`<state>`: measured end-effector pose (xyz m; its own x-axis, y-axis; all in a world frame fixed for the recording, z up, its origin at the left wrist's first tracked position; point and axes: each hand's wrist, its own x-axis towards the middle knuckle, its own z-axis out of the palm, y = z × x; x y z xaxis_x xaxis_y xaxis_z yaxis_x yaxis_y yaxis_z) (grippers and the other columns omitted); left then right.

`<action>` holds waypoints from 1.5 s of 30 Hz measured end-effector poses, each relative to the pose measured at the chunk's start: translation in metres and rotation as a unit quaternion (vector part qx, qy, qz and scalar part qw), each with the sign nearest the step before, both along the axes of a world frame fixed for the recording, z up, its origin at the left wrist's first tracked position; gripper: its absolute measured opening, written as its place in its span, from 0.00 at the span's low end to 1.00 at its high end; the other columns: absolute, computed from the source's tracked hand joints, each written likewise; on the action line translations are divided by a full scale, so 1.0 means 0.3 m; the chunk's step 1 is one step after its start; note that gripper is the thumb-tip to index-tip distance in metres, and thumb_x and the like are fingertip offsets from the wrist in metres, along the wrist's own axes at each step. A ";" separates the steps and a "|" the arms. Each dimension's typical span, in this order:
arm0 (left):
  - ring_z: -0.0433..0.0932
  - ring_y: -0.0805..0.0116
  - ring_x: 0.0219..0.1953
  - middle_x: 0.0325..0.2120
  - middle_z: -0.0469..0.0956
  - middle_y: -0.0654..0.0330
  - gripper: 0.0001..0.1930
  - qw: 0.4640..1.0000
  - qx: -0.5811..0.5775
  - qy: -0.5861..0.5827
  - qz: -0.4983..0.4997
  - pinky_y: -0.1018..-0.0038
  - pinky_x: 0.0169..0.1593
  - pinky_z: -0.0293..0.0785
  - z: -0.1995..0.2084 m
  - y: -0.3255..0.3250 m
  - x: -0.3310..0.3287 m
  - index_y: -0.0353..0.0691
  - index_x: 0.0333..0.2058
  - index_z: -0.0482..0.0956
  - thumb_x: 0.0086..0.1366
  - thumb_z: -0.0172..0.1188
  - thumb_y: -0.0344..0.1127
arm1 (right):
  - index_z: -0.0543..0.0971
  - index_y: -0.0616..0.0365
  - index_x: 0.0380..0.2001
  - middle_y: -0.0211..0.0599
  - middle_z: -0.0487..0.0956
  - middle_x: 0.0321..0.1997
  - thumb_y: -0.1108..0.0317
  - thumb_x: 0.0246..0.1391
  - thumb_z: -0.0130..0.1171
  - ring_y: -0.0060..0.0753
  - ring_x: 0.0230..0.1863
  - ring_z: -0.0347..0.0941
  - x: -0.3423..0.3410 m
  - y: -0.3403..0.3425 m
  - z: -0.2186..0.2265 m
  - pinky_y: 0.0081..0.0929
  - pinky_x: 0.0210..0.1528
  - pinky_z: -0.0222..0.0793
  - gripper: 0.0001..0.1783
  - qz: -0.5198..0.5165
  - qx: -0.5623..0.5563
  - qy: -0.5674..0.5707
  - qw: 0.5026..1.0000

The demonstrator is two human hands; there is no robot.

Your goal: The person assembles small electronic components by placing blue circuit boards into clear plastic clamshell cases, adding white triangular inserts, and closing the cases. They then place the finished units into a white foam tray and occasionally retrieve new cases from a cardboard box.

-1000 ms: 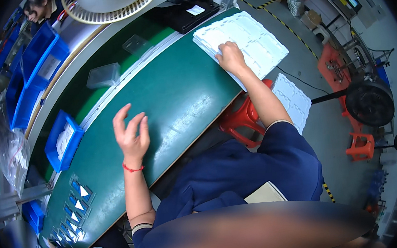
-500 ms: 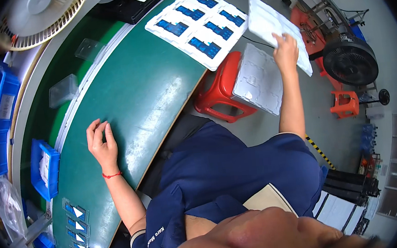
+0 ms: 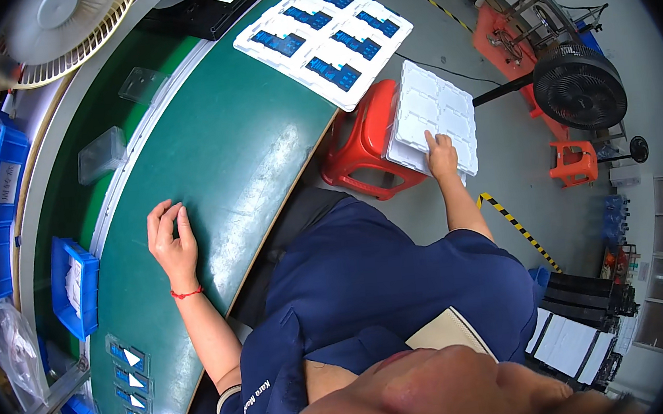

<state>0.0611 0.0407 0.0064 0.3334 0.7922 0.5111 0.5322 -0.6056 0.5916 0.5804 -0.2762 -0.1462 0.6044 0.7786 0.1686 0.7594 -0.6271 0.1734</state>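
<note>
My left hand [image 3: 173,242] hovers or rests over the green table [image 3: 206,151], its fingers loosely bent and apart, holding nothing. My right hand [image 3: 443,158] grips the near edge of a white plastic tray [image 3: 437,101], fingertips on top; its thumb is hard to see. The tray lies on other pale trays on a red stool [image 3: 361,140], a little askew to them. At the table's far end lies another white tray [image 3: 292,65] with several dark blue circuit boards [image 3: 334,73] in its pockets.
Small dark blue pieces with white triangles [image 3: 131,380] line the near left of the table. Blue bins [image 3: 76,287] and clear plastic boxes [image 3: 101,155] stand along the left. A black fan [image 3: 579,87] and another red stool [image 3: 573,162] are on the right.
My right hand has brought the white tray down and nearer, from a tilted hold in the air to lying on the stool's stack. My left hand has barely moved.
</note>
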 end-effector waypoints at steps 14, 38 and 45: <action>0.80 0.58 0.41 0.38 0.81 0.52 0.03 1.000 0.009 0.000 -0.010 0.68 0.44 0.75 0.008 -0.007 0.006 0.33 0.33 0.82 0.61 0.62 0.26 | 0.71 0.50 0.59 0.37 0.76 0.44 0.52 0.36 0.74 0.42 0.50 0.69 -0.091 -0.033 0.077 0.36 0.46 0.73 0.44 -0.003 -0.108 0.075 0.991; 0.80 0.57 0.35 0.32 0.81 0.55 0.02 0.997 0.057 -0.044 -0.030 0.66 0.40 0.76 0.032 -0.008 0.012 0.37 0.29 0.82 0.55 0.65 0.26 | 0.82 0.64 0.41 0.53 0.81 0.40 0.58 0.42 0.70 0.53 0.43 0.76 0.062 0.070 0.135 0.45 0.49 0.70 0.25 0.049 0.061 0.050 0.996; 0.79 0.59 0.36 0.31 0.80 0.56 0.02 0.998 0.041 -0.045 -0.032 0.66 0.40 0.76 0.009 -0.038 0.004 0.37 0.29 0.82 0.56 0.64 0.27 | 0.82 0.63 0.42 0.45 0.82 0.39 0.70 0.52 0.63 0.45 0.43 0.77 -0.448 1.096 0.552 0.37 0.48 0.70 0.14 0.349 0.416 0.200 0.815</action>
<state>0.0625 0.0293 0.0092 0.3317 0.7251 0.6035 0.4371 -0.6851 0.5828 0.4460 0.0525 0.0193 0.1984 0.6727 0.7128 0.8731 0.2092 -0.4404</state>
